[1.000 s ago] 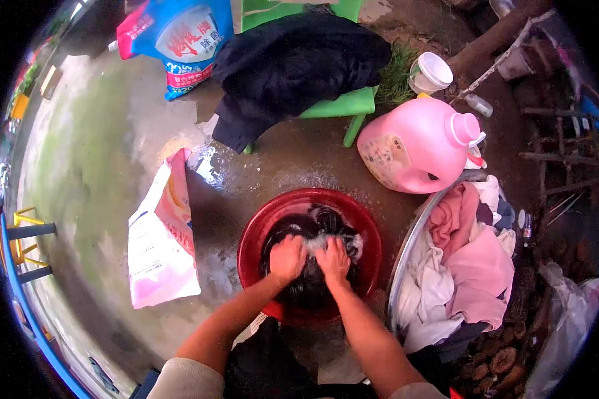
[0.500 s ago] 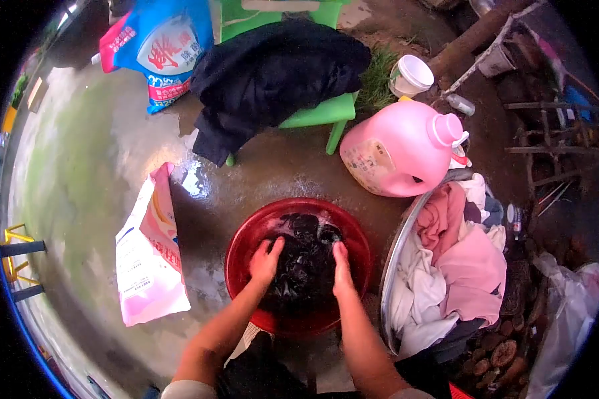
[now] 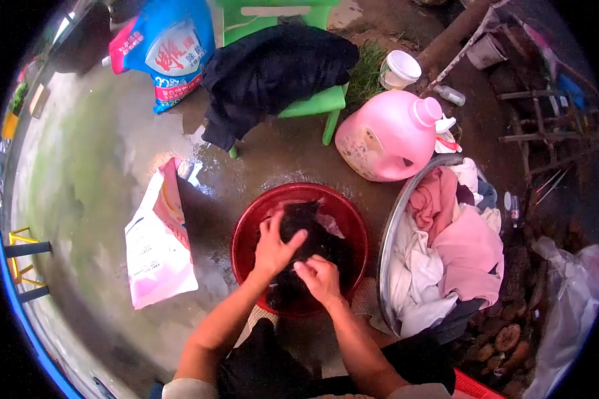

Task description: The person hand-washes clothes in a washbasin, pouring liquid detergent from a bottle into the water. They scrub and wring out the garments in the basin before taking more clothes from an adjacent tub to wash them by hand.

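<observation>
A red basin (image 3: 241, 269) stands on the wet ground in front of me, with a wet black garment (image 3: 333, 249) bunched inside it. Over the basin's left half, my left hand (image 3: 273, 249) has its fingers stretched and its thumb apart, lying against the garment. Lower and to the right, my right hand (image 3: 321, 279) is closed with curled fingers on the black cloth. Some of the cloth is hidden beneath both hands. A little whitish foam or water shows at the basin's upper right.
A metal tub (image 3: 383, 279) of pink and white clothes (image 3: 469, 249) stands at the right, below a pink jug (image 3: 383, 139). A pink-and-white packet (image 3: 156, 256) lies left. Dark clothing (image 3: 279, 63) covers a green chair (image 3: 333, 116), beside a blue detergent bag (image 3: 173, 46).
My hands have come from opposite sides of the garment to close together over its middle. The right hand has gone from flat to curled. The view has shifted slightly.
</observation>
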{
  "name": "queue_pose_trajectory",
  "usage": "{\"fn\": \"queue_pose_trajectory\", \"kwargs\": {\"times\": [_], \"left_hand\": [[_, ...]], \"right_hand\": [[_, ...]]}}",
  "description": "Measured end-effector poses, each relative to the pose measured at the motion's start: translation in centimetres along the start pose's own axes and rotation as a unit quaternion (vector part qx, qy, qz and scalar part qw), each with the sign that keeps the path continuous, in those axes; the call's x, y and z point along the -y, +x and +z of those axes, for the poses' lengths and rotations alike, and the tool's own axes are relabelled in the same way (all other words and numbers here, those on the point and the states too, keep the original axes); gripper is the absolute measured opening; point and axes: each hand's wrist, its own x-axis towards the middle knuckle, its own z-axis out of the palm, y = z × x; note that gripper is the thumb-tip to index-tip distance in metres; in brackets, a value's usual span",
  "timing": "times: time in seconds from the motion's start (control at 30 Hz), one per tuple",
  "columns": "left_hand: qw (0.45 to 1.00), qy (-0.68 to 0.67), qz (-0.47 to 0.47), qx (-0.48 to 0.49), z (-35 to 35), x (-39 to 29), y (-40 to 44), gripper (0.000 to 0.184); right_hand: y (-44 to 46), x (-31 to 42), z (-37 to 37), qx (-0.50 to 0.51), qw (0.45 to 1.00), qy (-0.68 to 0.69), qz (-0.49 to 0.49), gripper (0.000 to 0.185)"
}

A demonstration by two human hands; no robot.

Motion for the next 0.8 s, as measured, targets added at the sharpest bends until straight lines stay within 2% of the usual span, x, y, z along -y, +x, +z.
{"fn": "queue_pose_trajectory", "kwargs": {"times": [0.03, 0.1, 0.13, 0.17, 0.23, 0.27, 0.37, 0.4, 0.43, 0.53, 0.57, 0.63, 0.67, 0.77, 0.8], "left_hand": [[0.997, 0.057, 0.053, 0.006, 1.4, 3.2, -0.5, 0.070], [0.987, 0.147, 0.047, 0.039, 1.5, 4.3, -2.7, 0.064], [0.985, 0.149, 0.071, 0.044, 1.6, 4.4, -3.9, 0.057], [0.974, 0.178, 0.135, 0.030, 2.1, 5.2, -5.0, 0.050], [0.963, 0.208, 0.165, 0.051, 3.2, 5.4, -6.8, 0.046], [0.948, 0.241, 0.209, 0.005, 3.7, 5.7, -6.9, 0.044], [0.950, 0.218, 0.223, -0.010, 4.1, 6.2, -3.9, 0.042], [0.938, 0.254, 0.234, -0.013, 4.2, 6.0, -2.2, 0.039], [0.936, 0.277, 0.219, 0.007, 4.1, 5.8, -0.6, 0.038], [0.957, 0.212, 0.199, -0.019, 5.3, 7.2, 3.8, 0.043], [0.969, 0.204, 0.136, -0.009, 5.5, 7.1, 4.7, 0.046], [0.985, 0.165, -0.045, 0.023, 5.6, 6.4, 6.4, 0.051], [0.978, 0.187, -0.087, 0.013, 5.5, 6.0, 6.7, 0.060], [0.987, 0.079, -0.095, -0.107, 5.2, 6.6, 5.5, 0.066], [0.983, 0.055, -0.074, -0.157, 6.1, 8.6, 5.5, 0.064]], "right_hand": [[-0.3, -0.6, 0.1, -0.071, 0.997, 0.002, -0.014, 0.025], [0.3, -1.1, -0.3, -0.241, 0.964, -0.100, -0.047, 0.028], [0.4, -3.0, 0.3, -0.249, 0.963, -0.107, -0.011, 0.040], [-0.1, -4.2, 1.4, -0.231, 0.959, -0.162, -0.001, 0.041], [-1.1, -6.1, 4.5, -0.192, 0.944, -0.269, 0.017, 0.044], [-1.3, -7.6, 5.8, -0.182, 0.947, -0.263, 0.036, 0.041], [-0.1, -10.5, 5.9, -0.139, 0.959, -0.244, 0.035, 0.040], [1.1, -10.7, 5.4, -0.128, 0.956, -0.260, 0.042, 0.037], [2.7, -10.5, 4.9, -0.126, 0.952, -0.276, 0.039, 0.034], [6.7, -11.7, 4.4, -0.092, 0.940, -0.327, 0.027, 0.028], [7.9, -11.8, 4.0, -0.074, 0.950, -0.301, 0.023, 0.028], [10.7, -11.5, 2.6, 0.024, 0.954, -0.294, 0.050, 0.030], [11.6, -10.7, 1.3, 0.068, 0.976, -0.204, 0.022, 0.034], [17.7, -5.3, 2.4, 0.185, 0.933, -0.285, 0.120, 0.038], [18.0, -3.5, 2.6, 0.195, 0.948, -0.230, 0.106, 0.041]]}}
